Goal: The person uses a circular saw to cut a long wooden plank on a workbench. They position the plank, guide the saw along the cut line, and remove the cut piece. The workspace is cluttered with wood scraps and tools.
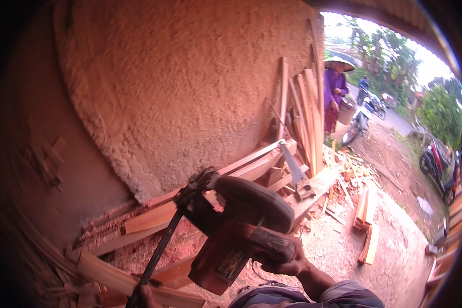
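My right hand point(287, 259) grips the rear handle of a dark red and black circular saw point(218, 256), raised in front of me over pieces of wood. At the lower edge my left hand point(142, 296) is closed on a long dark metal bar point(164, 241) that runs up to the saw's base. The saw's rounded guard faces the wall. Just beyond it a handsaw point(295, 167) rests on stacked beams point(262, 164). Planks point(102, 267) and pink shavings lie below and to the left of the power tool.
Boards point(308, 120) lean against a rough wall point(179, 87). Outside, a person in purple with a conical hat point(335, 87) carries a bucket point(346, 112) near motorbikes point(355, 129) by a road. Offcuts point(364, 210) lie on the floor at right; more timber lines the far right edge.
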`<action>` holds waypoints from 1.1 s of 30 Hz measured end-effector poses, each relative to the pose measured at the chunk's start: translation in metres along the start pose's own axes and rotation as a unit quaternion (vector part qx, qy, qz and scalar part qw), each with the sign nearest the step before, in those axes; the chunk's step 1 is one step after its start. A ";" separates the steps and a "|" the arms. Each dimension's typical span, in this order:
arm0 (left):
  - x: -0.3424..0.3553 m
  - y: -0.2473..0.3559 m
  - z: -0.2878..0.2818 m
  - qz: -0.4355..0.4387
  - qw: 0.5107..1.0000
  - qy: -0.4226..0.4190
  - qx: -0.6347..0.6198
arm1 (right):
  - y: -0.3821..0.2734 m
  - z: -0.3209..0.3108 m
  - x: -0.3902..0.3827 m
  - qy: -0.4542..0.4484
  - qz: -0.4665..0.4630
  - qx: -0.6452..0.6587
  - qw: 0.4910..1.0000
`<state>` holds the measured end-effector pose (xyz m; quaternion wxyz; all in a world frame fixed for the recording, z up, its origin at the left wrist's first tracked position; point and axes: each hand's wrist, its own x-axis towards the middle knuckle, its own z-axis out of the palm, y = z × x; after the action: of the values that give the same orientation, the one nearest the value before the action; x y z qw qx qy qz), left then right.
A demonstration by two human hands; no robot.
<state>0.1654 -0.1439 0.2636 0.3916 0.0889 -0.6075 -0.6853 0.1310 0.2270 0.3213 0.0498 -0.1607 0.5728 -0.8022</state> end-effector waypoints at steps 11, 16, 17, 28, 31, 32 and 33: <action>-0.016 0.002 0.061 -0.087 0.995 -0.036 0.043 | 0.012 -0.015 0.002 -0.106 -0.157 -0.104 0.976; -0.024 -0.005 0.078 -0.115 0.990 -0.051 0.058 | 0.021 -0.020 -0.006 -0.137 -0.130 -0.075 0.979; -0.025 -0.005 0.080 -0.120 0.990 -0.049 0.060 | 0.022 -0.021 -0.007 -0.139 -0.125 -0.071 0.980; -0.047 -0.015 0.052 -0.127 0.991 0.023 0.015 | 0.014 -0.037 -0.026 -0.121 -0.058 -0.110 0.985; -0.058 -0.015 0.049 -0.118 0.993 0.008 0.007 | 0.009 -0.040 -0.033 -0.093 0.014 -0.043 0.995; -0.060 -0.015 0.051 -0.096 0.995 0.020 0.003 | 0.011 -0.039 -0.034 -0.089 0.044 -0.006 0.995; -0.064 -0.012 0.050 -0.092 0.996 0.021 0.008 | 0.012 -0.040 -0.036 -0.092 0.050 -0.024 0.994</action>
<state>0.1742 -0.0652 0.2426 0.3390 0.1619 -0.5937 -0.7116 0.1509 0.2689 0.2908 0.1384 -0.2059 0.5921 -0.7667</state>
